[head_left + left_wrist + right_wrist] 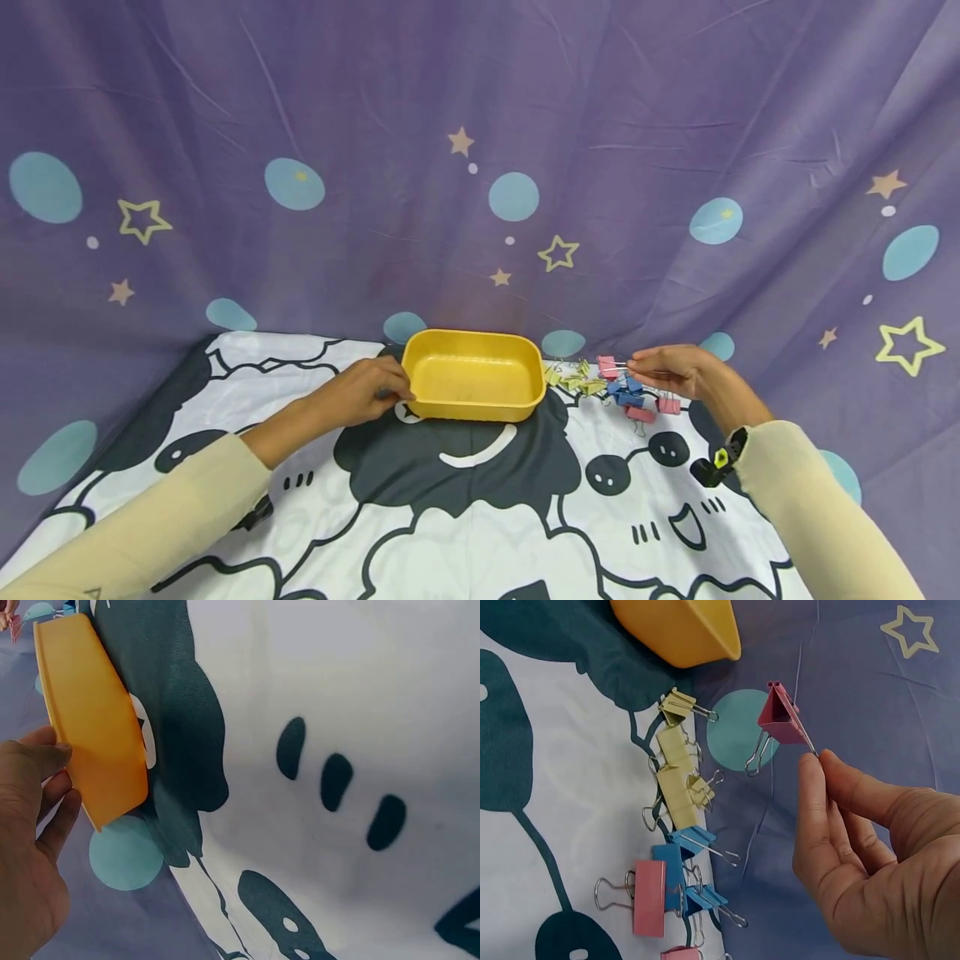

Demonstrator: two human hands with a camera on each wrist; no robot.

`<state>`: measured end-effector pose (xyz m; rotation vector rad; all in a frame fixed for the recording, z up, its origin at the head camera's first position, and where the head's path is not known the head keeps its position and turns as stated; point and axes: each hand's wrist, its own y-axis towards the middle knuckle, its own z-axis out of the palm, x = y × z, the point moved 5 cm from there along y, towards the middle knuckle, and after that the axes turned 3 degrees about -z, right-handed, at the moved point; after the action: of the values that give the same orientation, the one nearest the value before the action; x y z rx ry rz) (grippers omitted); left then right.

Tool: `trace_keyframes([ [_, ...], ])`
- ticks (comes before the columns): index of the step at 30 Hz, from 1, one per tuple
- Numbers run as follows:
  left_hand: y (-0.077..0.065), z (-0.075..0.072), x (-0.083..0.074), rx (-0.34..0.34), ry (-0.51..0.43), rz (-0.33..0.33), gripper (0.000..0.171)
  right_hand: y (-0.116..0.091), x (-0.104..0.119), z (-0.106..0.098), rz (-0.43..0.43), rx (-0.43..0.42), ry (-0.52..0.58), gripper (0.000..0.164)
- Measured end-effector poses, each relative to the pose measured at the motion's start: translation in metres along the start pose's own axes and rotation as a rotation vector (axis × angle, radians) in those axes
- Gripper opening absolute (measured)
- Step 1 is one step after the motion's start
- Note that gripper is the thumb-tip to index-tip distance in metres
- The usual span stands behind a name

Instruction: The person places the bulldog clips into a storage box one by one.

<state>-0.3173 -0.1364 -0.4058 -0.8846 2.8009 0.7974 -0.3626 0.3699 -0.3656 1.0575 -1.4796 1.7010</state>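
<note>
My left hand (369, 390) grips the left end of a yellow plastic bin (472, 411), its thumb and fingers at the rim in the left wrist view. Seen from above, the bin has nothing inside. My right hand (671, 369) pinches one wire handle of a pink binder clip (782, 724) between thumb and fingertips. That clip hangs above the other clips, its second handle loose. Below it lie yellow binder clips (676, 796), blue binder clips (669, 864) and pink binder clips (649, 898), grouped to the right of the bin.
A white cloth (480, 550) with black cartoon shapes covers the table. Behind its far edge hangs a purple curtain (420, 100) with stars and dots. The yellow clips lie close to the bin's right end; the blue and pink ones lie farther right.
</note>
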Motion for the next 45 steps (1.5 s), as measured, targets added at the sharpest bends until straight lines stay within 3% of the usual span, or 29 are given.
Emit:
trace_keyframes([
  [8,0.001,0.001,-0.003,0.0,0.018,-0.015,0.024,0.006,0.001,0.007,-0.004,0.026,0.013,0.014],
  [15,0.002,-0.001,-0.005,0.023,0.043,-0.008,0.024,0.007,0.005,0.014,-0.002,0.044,0.007,0.029],
  [27,0.006,-0.002,-0.003,0.038,0.034,0.002,0.024,0.014,0.011,0.037,0.032,0.073,0.018,0.035],
  [40,0.005,0.0,-0.002,0.065,0.041,0.001,0.022,0.029,0.015,0.06,0.033,0.035,-0.016,0.016],
  [45,0.007,0.001,-0.002,0.07,0.054,-0.007,0.022,0.034,0.017,0.063,0.029,0.026,-0.007,0.016],
])
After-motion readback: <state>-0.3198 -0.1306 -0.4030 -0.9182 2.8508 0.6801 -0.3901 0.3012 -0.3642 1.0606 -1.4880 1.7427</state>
